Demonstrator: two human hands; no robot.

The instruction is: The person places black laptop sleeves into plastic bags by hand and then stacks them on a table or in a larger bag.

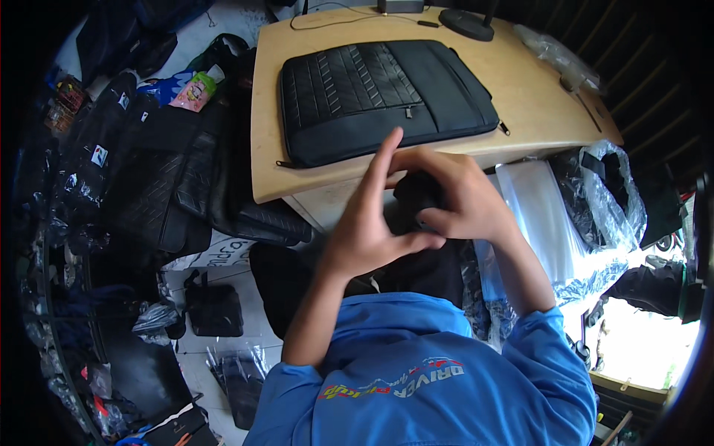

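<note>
Between my hands, in front of the table edge, is a small dark, rounded black bundle (418, 195); its kind I cannot make out. My right hand (465, 195) curls its fingers and thumb round the bundle. On the other side, my left hand (370, 227) has its fingers stretched upward and its thumb reaching across below the bundle, close to the right thumb. A flat black laptop bag (454, 97) with a patterned panel and zips lies on the table just beyond both hands.
The wooden table (271, 178) carries a black stand base (467, 24) and a plastic-wrapped item (558, 56) at the back right. Black bags (141, 193) are piled at left. Clear plastic sheets (539, 215) hang at right. A small black bag (214, 307) rests on the tiled floor.
</note>
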